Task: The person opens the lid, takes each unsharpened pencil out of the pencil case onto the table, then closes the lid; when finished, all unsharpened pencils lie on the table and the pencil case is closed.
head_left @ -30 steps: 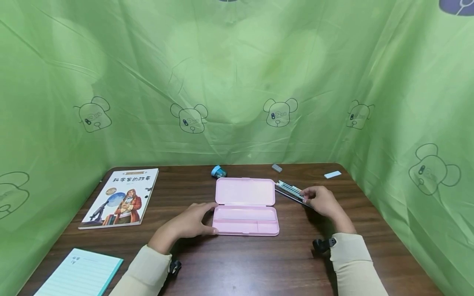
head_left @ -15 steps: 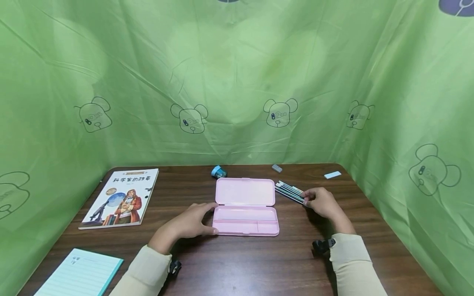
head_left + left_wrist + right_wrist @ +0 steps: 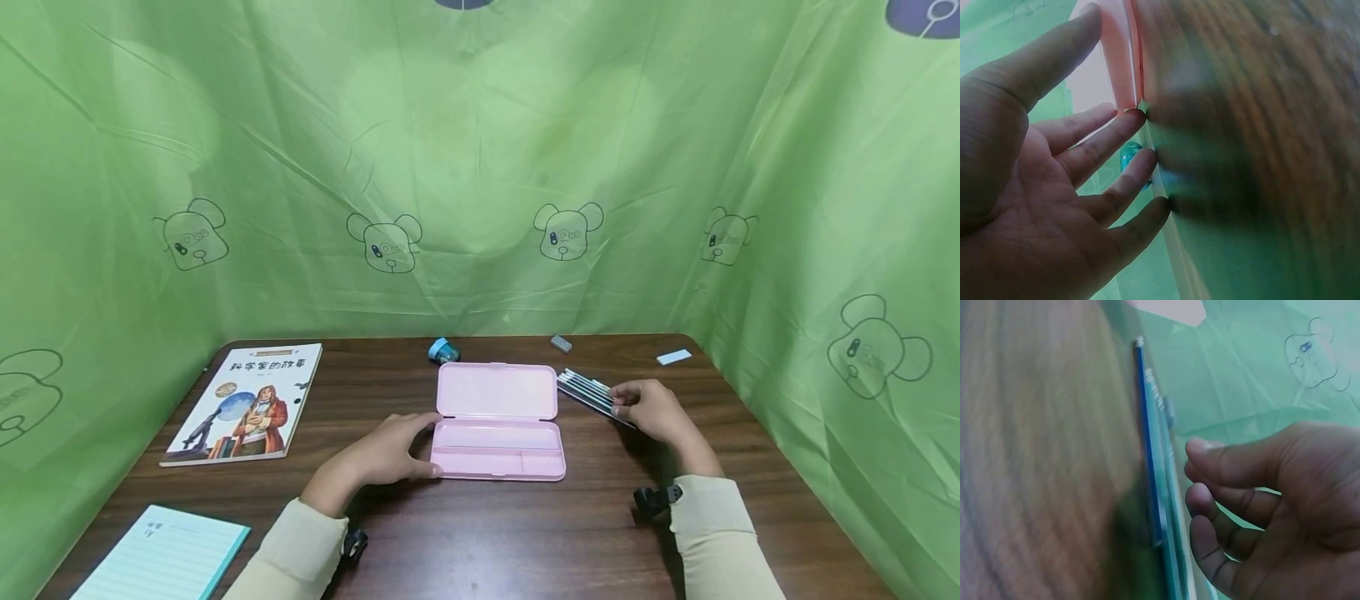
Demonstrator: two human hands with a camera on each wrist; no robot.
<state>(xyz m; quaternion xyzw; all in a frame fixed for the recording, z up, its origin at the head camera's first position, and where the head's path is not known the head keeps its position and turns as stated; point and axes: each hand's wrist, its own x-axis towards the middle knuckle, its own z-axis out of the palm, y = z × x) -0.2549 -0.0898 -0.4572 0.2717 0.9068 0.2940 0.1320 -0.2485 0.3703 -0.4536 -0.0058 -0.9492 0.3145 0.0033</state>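
A pink pencil case [image 3: 497,390] lies open in the middle of the table, its divided tray bare inside. My left hand [image 3: 378,450] rests at its left end, thumb at the near corner and index finger at the hinge side. The fingers are extended in the left wrist view, close to the case's edge. Several slim pencils [image 3: 583,392], green and dark blue, lie side by side slanting from the case's right. My right hand [image 3: 656,408] is over their near ends, fingers loosely bent. In the right wrist view its fingertips sit just beside the pencils [image 3: 1161,444], nothing visible between them.
At the back are a blue pencil sharpener [image 3: 443,350], a grey eraser [image 3: 561,342] and a small white-blue strip [image 3: 673,357]. An illustrated book [image 3: 243,404] and a lined notepad [image 3: 161,554] lie left. Green curtains [image 3: 480,275] surround the wooden table [image 3: 510,542].
The pencils shift slightly under my right fingertips, their spacing changing. My right hand stays almost in place; my left hand and the case have not moved.
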